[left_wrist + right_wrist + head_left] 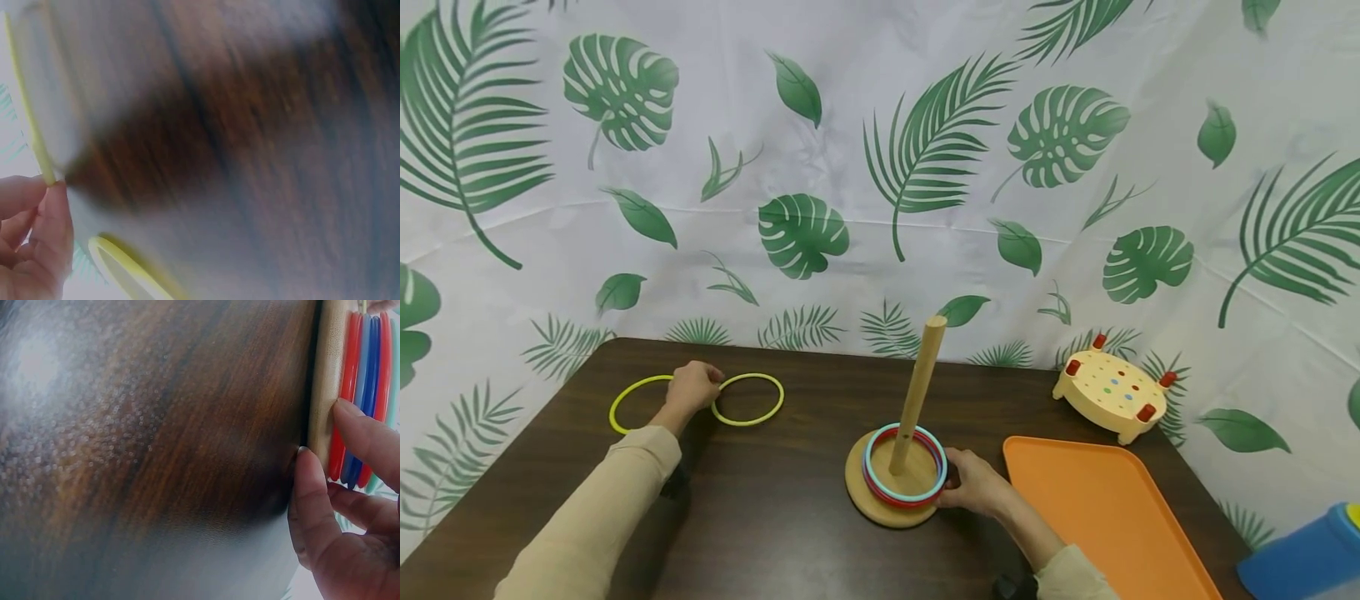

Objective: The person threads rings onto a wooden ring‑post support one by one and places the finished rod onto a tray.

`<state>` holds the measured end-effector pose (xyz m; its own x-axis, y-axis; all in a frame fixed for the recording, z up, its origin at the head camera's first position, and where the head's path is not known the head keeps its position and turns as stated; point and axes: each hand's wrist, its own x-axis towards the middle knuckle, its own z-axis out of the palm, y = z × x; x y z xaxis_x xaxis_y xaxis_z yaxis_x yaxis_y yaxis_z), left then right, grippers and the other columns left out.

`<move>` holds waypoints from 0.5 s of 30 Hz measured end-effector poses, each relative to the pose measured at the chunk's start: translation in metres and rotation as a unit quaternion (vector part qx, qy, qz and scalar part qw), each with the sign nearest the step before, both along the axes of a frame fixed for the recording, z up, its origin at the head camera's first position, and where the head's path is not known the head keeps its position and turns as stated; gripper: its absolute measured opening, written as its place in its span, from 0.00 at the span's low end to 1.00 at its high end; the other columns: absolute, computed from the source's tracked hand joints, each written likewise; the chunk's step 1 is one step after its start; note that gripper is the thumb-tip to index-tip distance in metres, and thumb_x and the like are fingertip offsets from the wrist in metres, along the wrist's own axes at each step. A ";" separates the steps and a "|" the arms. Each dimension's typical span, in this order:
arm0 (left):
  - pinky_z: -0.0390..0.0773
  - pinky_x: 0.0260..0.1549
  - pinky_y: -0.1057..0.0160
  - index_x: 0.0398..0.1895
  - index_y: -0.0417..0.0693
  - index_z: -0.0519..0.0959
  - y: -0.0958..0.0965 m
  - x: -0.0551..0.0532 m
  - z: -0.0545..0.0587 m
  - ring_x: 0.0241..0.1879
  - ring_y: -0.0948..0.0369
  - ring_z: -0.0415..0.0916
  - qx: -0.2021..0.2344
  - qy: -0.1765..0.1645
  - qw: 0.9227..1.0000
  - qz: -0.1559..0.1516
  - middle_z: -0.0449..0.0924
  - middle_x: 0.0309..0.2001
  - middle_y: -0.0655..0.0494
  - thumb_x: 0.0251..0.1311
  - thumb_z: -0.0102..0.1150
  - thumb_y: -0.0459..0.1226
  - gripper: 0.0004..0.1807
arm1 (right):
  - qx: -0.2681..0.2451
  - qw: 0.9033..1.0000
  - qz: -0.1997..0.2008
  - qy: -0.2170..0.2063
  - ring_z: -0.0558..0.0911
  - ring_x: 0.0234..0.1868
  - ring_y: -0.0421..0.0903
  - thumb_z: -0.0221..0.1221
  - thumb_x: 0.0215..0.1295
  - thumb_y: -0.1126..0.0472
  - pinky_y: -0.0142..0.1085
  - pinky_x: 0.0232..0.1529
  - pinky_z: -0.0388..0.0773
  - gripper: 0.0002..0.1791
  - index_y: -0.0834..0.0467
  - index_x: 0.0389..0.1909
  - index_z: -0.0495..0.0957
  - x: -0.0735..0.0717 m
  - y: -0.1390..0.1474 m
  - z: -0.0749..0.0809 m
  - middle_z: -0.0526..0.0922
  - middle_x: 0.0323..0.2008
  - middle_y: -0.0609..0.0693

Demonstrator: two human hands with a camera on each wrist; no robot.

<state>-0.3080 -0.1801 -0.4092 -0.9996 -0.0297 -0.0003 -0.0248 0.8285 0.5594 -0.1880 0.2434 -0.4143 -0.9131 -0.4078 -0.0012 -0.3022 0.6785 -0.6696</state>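
On the table's left side, my left hand pinches the edge of a thin yellow ring between thumb and fingertips. Another yellow ring lies just left of it, partly hidden behind the hand. Near the middle stands a wooden ring stand with a round base and an upright, slightly tilted-looking pole. Several rings are stacked around the pole, a light blue ring on top with red and blue ones below. My right hand holds the base's right edge, thumb on the wood beside the stack.
An orange tray lies right of the stand. Behind it sits a cream pegged toy with red pegs and coloured dots. A blue container is at the far right. A leaf-print cloth hangs behind the dark table.
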 end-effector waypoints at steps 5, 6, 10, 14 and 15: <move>0.73 0.44 0.47 0.43 0.32 0.80 0.004 0.003 0.004 0.46 0.39 0.73 -0.007 -0.021 1.000 0.001 0.79 0.45 0.34 0.49 0.51 0.27 0.17 | 0.002 1.000 -0.003 -0.002 0.72 0.28 0.40 0.71 0.41 0.68 0.27 0.28 0.69 0.29 0.73 0.47 0.73 0.000 0.000 0.000 0.76 0.26 0.48; 0.73 0.43 0.47 0.43 0.33 0.80 0.005 0.004 0.005 0.45 0.39 0.73 -0.006 -0.022 1.000 0.001 0.79 0.45 0.34 0.48 0.51 0.27 0.17 | 0.002 1.000 -0.003 -0.003 0.72 0.28 0.39 0.71 0.41 0.68 0.27 0.28 0.69 0.30 0.73 0.47 0.73 0.000 0.000 0.000 0.76 0.26 0.47; 0.76 0.35 0.57 0.41 0.33 0.81 0.006 0.005 0.006 0.39 0.44 0.75 0.011 -0.018 1.000 0.001 0.81 0.41 0.37 0.45 0.52 0.27 0.17 | 0.000 1.000 -0.001 -0.001 0.72 0.28 0.39 0.71 0.41 0.68 0.27 0.28 0.69 0.29 0.73 0.46 0.73 0.000 0.001 -0.001 0.76 0.26 0.47; 0.77 0.24 0.67 0.42 0.32 0.81 0.008 0.004 0.005 0.28 0.55 0.75 0.060 -0.019 0.998 0.003 0.82 0.36 0.40 0.47 0.53 0.26 0.16 | -0.001 1.000 0.000 0.005 0.72 0.27 0.39 0.71 0.41 0.68 0.27 0.27 0.69 0.28 0.72 0.45 0.74 0.000 0.001 -0.001 0.76 0.25 0.47; 0.78 0.22 0.68 0.43 0.30 0.80 0.009 0.004 0.004 0.26 0.58 0.75 0.079 -0.022 0.997 0.002 0.82 0.35 0.41 0.48 0.53 0.25 0.16 | 0.000 1.000 -0.001 0.004 0.72 0.27 0.39 0.71 0.41 0.68 0.27 0.27 0.69 0.28 0.72 0.46 0.74 0.000 0.000 -0.001 0.76 0.25 0.47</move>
